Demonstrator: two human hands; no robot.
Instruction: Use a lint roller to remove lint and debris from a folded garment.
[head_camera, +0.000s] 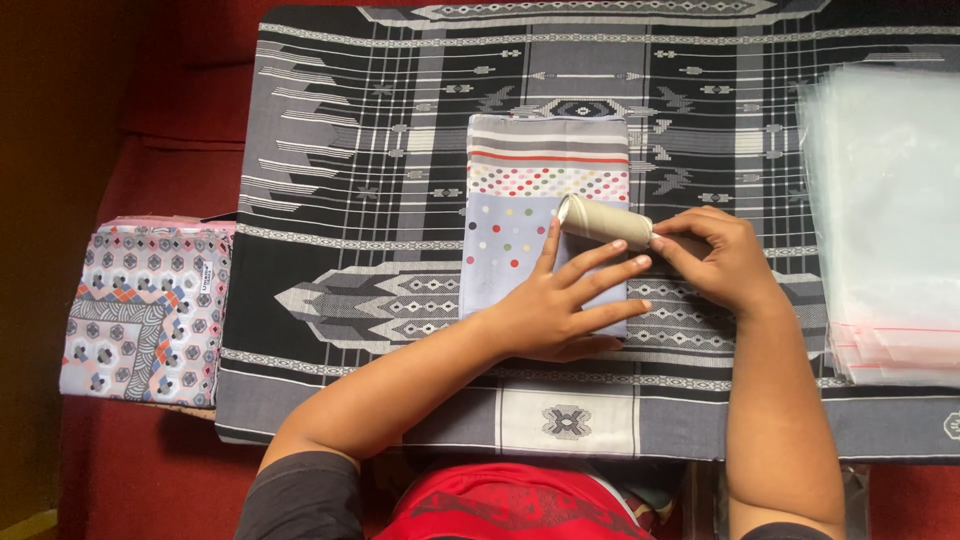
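A folded light-blue cloth (520, 190) with coloured dots and stripes lies in the middle of a black, grey and white patterned mat (360, 150). My left hand (565, 300) lies flat on the cloth's lower right part, fingers spread. My right hand (720, 260) grips one end of a grey-beige roller (603, 221), which rests on the cloth just above my left fingers.
A stack of folded patterned cloths (145, 310) sits to the left of the mat on a red surface (150, 460). A pile of clear plastic bags (890, 220) with red strips lies at the right edge.
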